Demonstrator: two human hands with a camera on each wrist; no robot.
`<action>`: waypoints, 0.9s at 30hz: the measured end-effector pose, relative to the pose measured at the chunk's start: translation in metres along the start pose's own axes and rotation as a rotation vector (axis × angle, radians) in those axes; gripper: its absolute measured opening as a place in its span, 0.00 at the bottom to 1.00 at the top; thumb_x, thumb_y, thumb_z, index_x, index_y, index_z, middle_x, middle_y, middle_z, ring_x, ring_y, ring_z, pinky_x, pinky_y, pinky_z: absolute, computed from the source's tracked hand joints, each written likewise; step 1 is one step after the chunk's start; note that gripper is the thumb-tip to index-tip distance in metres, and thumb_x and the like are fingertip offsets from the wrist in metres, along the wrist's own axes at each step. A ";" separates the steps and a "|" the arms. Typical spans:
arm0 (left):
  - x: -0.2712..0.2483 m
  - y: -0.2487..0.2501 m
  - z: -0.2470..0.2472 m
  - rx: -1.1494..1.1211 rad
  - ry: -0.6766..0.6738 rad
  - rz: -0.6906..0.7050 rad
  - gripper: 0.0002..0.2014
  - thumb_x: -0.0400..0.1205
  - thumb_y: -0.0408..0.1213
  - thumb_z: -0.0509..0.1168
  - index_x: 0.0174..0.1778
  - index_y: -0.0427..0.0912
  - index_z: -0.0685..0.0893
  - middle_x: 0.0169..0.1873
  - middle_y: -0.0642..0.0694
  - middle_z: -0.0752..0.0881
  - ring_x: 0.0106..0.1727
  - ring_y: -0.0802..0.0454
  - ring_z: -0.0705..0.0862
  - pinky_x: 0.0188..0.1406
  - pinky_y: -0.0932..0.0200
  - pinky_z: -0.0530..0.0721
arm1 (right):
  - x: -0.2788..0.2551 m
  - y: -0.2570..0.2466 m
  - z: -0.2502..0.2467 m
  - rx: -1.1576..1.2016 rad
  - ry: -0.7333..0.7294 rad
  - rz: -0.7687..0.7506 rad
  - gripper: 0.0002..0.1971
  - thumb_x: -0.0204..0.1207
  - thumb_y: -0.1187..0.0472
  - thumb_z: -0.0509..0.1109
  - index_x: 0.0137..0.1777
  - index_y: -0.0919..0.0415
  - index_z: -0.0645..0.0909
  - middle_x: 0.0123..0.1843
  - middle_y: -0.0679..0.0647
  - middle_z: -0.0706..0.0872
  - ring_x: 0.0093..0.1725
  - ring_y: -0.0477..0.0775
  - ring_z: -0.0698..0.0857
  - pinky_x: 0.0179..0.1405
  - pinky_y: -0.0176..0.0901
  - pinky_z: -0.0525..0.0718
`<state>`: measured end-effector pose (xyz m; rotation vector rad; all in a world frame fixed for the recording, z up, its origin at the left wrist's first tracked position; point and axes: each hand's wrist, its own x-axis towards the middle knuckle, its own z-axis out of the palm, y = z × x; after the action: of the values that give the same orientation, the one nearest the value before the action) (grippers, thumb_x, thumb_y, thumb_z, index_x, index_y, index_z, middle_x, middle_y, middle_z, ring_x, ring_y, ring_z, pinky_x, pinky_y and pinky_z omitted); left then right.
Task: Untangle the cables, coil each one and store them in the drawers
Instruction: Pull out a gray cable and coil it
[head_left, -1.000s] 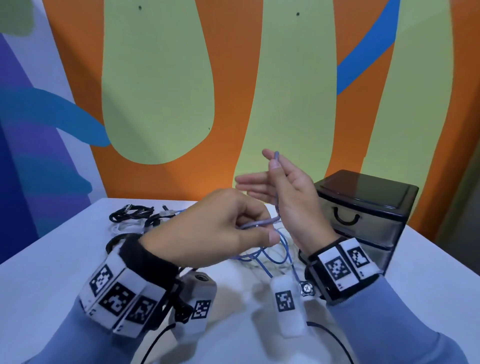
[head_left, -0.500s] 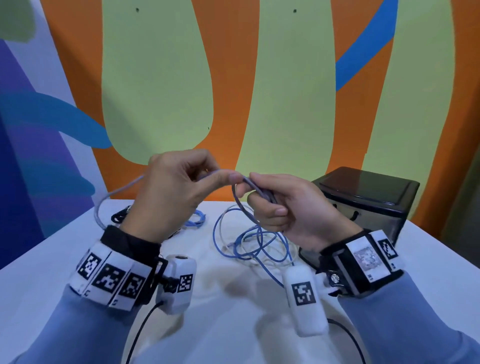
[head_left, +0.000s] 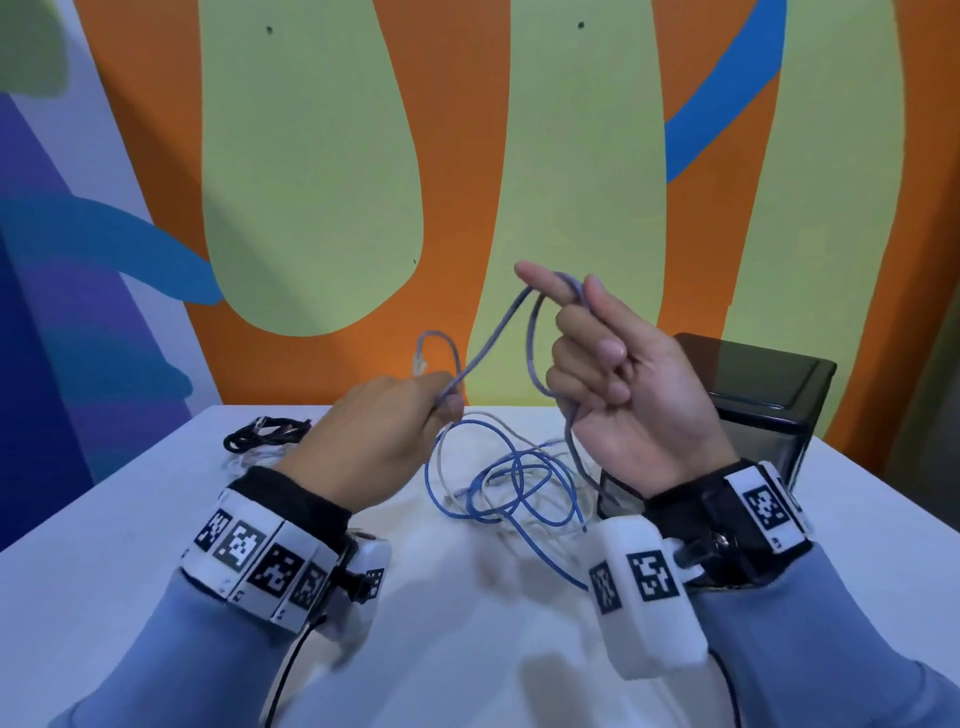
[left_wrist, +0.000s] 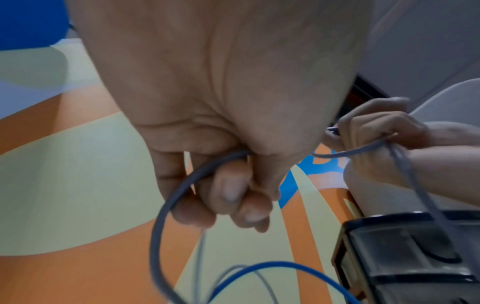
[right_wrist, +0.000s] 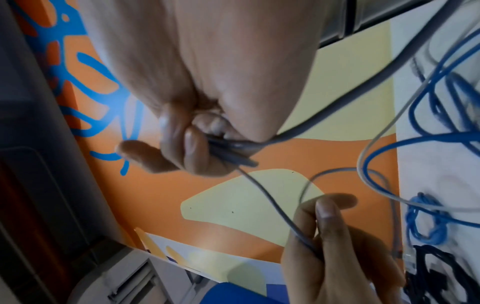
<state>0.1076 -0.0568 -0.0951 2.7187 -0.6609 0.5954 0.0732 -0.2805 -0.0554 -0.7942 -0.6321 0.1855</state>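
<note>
A thin grey-lilac cable (head_left: 493, 338) runs between both hands above the table. My left hand (head_left: 384, 431) pinches it near its clear plug end (head_left: 418, 361), which arches up behind the fingers. My right hand (head_left: 613, 374) is raised, palm toward me, with loops of the same cable (right_wrist: 228, 152) held between its curled fingers and thumb; the index finger points up. From there the cable drops to a tangle of blue cable (head_left: 524, 483) and whitish cable (head_left: 488, 421) on the table. The dark drawer unit (head_left: 763, 395) stands at the right, partly hidden by my right wrist.
A bundle of black cable (head_left: 265, 434) lies at the table's far left, with a pale cable beside it. A small coiled blue cable (right_wrist: 426, 222) shows in the right wrist view. The painted wall stands right behind the white table (head_left: 130, 519).
My right hand has risen and turned palm toward me, with the cable looped over its fingers. My left hand has dropped and moved apart, and the cable's plug end now shows.
</note>
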 end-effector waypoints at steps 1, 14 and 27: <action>-0.001 0.006 0.000 -0.012 -0.014 0.027 0.12 0.94 0.52 0.55 0.51 0.55 0.81 0.29 0.50 0.82 0.34 0.45 0.79 0.39 0.44 0.81 | 0.000 0.000 0.000 0.043 0.025 -0.029 0.24 0.94 0.55 0.53 0.81 0.71 0.74 0.26 0.44 0.73 0.19 0.43 0.65 0.20 0.31 0.67; -0.016 0.050 -0.018 -0.437 0.240 0.429 0.11 0.86 0.50 0.75 0.41 0.50 0.92 0.23 0.48 0.80 0.26 0.45 0.76 0.27 0.57 0.76 | 0.009 0.026 -0.008 -0.757 0.242 -0.193 0.19 0.96 0.58 0.53 0.82 0.64 0.72 0.33 0.55 0.91 0.35 0.48 0.90 0.42 0.40 0.87; -0.001 0.012 -0.023 -0.532 0.644 0.279 0.11 0.86 0.39 0.75 0.62 0.42 0.95 0.38 0.42 0.81 0.38 0.46 0.80 0.38 0.60 0.74 | 0.000 0.021 -0.004 -0.437 -0.091 0.192 0.16 0.90 0.52 0.57 0.42 0.58 0.77 0.27 0.47 0.57 0.25 0.45 0.52 0.29 0.45 0.47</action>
<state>0.0938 -0.0590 -0.0735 1.8116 -0.8632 1.1063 0.0768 -0.2681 -0.0724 -1.2760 -0.6927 0.2648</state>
